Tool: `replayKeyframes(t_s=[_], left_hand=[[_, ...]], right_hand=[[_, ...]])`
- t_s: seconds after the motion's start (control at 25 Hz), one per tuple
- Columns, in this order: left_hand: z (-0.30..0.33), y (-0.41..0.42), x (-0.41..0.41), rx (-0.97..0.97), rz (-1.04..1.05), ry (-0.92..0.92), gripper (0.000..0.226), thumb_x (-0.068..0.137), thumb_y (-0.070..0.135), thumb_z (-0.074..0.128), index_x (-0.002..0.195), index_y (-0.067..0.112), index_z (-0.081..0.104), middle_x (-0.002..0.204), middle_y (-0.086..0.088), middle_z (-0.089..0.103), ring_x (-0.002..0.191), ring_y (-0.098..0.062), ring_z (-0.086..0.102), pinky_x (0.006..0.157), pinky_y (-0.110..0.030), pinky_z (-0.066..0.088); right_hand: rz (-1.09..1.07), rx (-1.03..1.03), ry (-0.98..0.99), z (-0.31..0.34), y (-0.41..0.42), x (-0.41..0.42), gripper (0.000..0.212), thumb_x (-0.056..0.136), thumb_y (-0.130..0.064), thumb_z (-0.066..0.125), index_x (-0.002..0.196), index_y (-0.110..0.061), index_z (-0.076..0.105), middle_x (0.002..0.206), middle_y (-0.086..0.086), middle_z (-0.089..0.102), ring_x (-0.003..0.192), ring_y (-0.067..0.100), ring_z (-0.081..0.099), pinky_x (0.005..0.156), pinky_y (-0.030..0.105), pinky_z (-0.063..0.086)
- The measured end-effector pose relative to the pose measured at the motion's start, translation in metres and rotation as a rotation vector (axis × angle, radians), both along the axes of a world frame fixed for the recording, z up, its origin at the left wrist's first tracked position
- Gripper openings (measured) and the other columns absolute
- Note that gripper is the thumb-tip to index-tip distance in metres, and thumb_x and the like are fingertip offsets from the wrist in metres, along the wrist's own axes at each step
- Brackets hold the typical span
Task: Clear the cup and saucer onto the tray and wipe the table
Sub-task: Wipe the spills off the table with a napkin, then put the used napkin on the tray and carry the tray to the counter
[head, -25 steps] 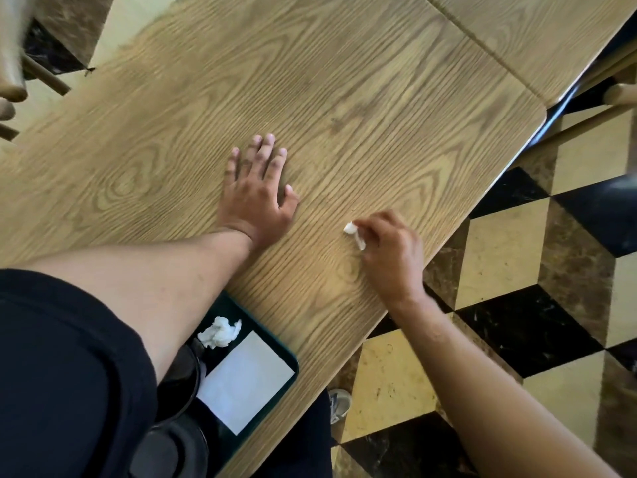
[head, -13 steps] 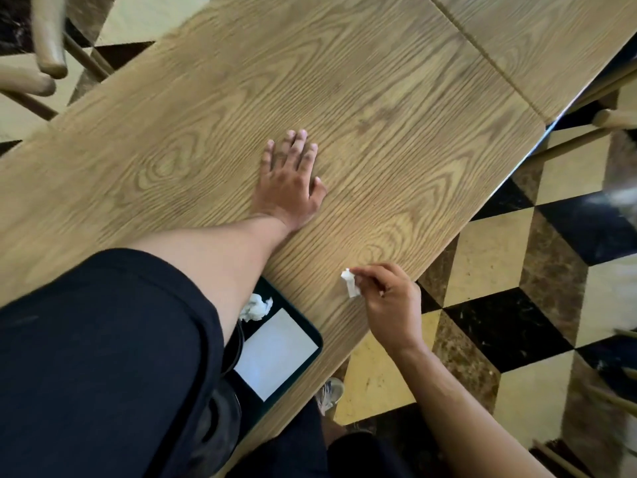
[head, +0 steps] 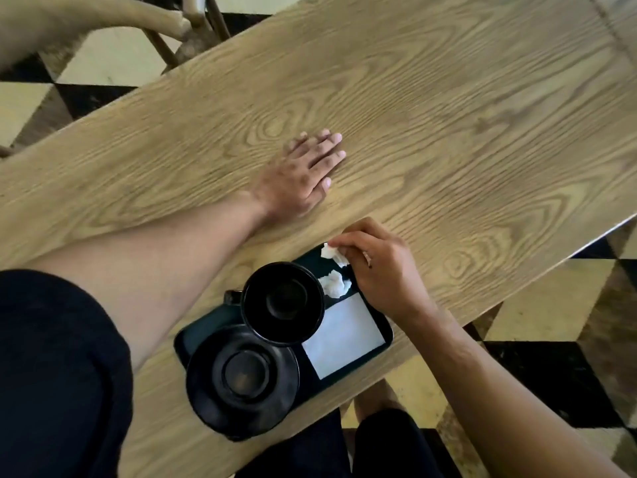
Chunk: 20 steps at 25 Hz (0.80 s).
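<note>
A dark green tray (head: 388, 330) lies at the near edge of the wooden table (head: 431, 108). On it stand a black cup (head: 283, 302) and a black saucer (head: 241, 377), beside a white paper sheet (head: 343, 339) and a crumpled white tissue (head: 333, 283). My right hand (head: 382, 267) hovers over the tray's far corner, pinching a small white tissue scrap (head: 332, 254) between fingertips. My left hand (head: 303, 174) rests flat on the table beyond the tray, palm down, fingers together, holding nothing.
A wooden chair (head: 103, 19) stands at the table's far left. A second table (head: 620, 15) adjoins at the top right. Checkered black and cream floor (head: 551, 339) lies to the right of the table edge.
My right hand carried the tissue scrap from the bare table near the edge to over the tray's corner. The view dropped, bringing the cup and saucer into sight. My left hand stays flat.
</note>
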<state>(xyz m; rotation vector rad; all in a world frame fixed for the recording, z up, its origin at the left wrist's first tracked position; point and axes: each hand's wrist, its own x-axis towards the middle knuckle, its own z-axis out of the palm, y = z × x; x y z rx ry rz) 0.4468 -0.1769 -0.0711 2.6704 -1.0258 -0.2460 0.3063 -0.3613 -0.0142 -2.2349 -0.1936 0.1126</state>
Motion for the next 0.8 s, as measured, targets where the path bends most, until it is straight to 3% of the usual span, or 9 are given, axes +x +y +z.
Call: replayKeyframes(t_s=[0.16,0.36,0.48,0.6,0.72,0.8], left_hand=[[-0.008,0.012,-0.016,-0.023,0.082,-0.066,0.053,0.102,0.028,0.043,0.152,0.009,0.045,0.164,-0.012,0.034,0.154,-0.028,0.027,0.127,-0.047,0.017],[-0.011,0.013,-0.013,-0.088,0.108,-0.067,0.050,0.099,0.023,0.045,0.147,0.010,0.052,0.160,-0.010,0.042,0.152,-0.027,0.032,0.125,-0.048,0.022],[-0.009,0.013,-0.014,-0.087,0.104,-0.073,0.049,0.099,0.022,0.045,0.146,0.010,0.054,0.159,-0.011,0.043,0.151,-0.027,0.034,0.124,-0.048,0.024],[-0.008,0.013,-0.014,-0.079,0.103,-0.075,0.049,0.099,0.022,0.044,0.145,0.009,0.054,0.159,-0.011,0.044,0.151,-0.028,0.035,0.124,-0.048,0.025],[-0.009,0.013,-0.015,-0.058,0.109,-0.066,0.049,0.100,0.022,0.043,0.146,0.010,0.053,0.160,-0.010,0.043,0.151,-0.026,0.034,0.125,-0.048,0.024],[-0.008,0.012,-0.016,-0.044,0.107,-0.053,0.050,0.099,0.022,0.042,0.147,0.011,0.052,0.160,-0.010,0.042,0.152,-0.026,0.032,0.125,-0.048,0.023]], right_hand=[[0.160,-0.019,0.001,-0.005,0.004,0.007,0.014,0.092,0.003,0.072,0.101,-0.004,0.080,0.097,0.005,0.074,0.089,0.020,0.069,0.079,0.029,0.055],[0.258,-0.055,0.022,-0.009,0.006,0.015,0.016,0.089,0.001,0.076,0.103,-0.007,0.080,0.093,-0.001,0.077,0.083,0.002,0.060,0.080,0.011,0.046],[0.270,-0.036,0.056,-0.008,0.007,0.014,0.024,0.091,0.002,0.074,0.110,-0.010,0.078,0.098,-0.004,0.079,0.087,0.004,0.070,0.080,0.020,0.055],[0.199,0.019,0.049,-0.010,0.006,0.011,0.027,0.091,0.008,0.069,0.111,-0.008,0.077,0.100,-0.001,0.078,0.090,0.010,0.074,0.078,0.032,0.060],[0.043,0.058,-0.037,-0.014,0.002,0.006,0.025,0.091,0.011,0.067,0.105,-0.006,0.077,0.100,0.000,0.074,0.092,0.011,0.072,0.080,0.032,0.059],[-0.041,-0.025,-0.103,-0.020,-0.006,0.000,0.023,0.090,0.011,0.066,0.102,-0.004,0.078,0.103,0.003,0.073,0.096,0.016,0.071,0.083,0.034,0.058]])
